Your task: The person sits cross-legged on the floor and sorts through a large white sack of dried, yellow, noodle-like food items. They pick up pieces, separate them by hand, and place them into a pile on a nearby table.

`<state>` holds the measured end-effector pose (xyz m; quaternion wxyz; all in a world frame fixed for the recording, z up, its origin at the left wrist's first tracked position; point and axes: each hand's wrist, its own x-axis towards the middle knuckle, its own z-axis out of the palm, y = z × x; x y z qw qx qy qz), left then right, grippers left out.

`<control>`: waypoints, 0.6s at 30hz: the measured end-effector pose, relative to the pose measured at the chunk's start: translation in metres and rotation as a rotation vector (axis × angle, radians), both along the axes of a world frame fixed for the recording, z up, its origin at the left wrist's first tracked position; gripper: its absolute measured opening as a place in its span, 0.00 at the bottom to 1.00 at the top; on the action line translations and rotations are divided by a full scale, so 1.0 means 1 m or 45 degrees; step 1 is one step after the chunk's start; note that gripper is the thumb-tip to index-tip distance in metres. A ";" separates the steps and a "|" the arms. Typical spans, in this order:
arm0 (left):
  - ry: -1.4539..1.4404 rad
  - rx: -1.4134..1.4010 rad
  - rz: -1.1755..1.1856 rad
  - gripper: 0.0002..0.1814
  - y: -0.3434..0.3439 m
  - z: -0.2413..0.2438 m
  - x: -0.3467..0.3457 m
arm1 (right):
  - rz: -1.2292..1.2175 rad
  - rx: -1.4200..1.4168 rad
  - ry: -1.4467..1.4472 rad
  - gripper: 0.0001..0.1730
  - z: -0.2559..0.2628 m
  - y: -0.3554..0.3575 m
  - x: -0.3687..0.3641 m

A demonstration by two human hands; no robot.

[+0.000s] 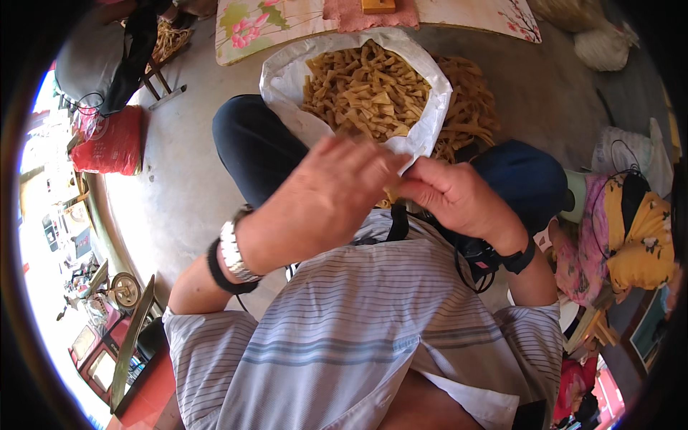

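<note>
Over my lap, my two hands meet just in front of an open white sack (442,102). The sack is filled with short tan pieces (371,88) that look like folded or knotted strips. My left hand (344,183), blurred, has its palm turned down and its fingers at the sack's near rim; what lies under them is hidden. My right hand (451,188) pinches with thumb and forefinger. A yellowish-tan strip (388,199) shows below the fingertips, partly hidden by the hands. Long loose tan strips (470,102) lie heaped right of the sack.
A flower-printed board (301,24) stands beyond the sack, with a pink cloth (349,16) and a wooden block (378,5) on it. A red bag (107,142) is at the left. On the right sits a person in yellow flowered clothing (639,252).
</note>
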<state>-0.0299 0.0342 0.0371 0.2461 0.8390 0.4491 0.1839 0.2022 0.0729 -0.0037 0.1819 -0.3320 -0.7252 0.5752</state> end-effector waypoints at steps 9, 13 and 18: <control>-0.147 -0.789 -0.466 0.10 -0.025 0.002 -0.002 | 0.652 -0.073 -0.152 0.16 0.032 -0.012 0.026; -0.214 -1.000 -0.497 0.13 -0.012 0.036 -0.025 | 0.641 0.078 -0.062 0.14 0.053 -0.015 0.023; -0.594 -1.064 -0.271 0.10 0.000 0.041 -0.037 | 0.463 0.076 0.024 0.16 0.060 -0.011 0.022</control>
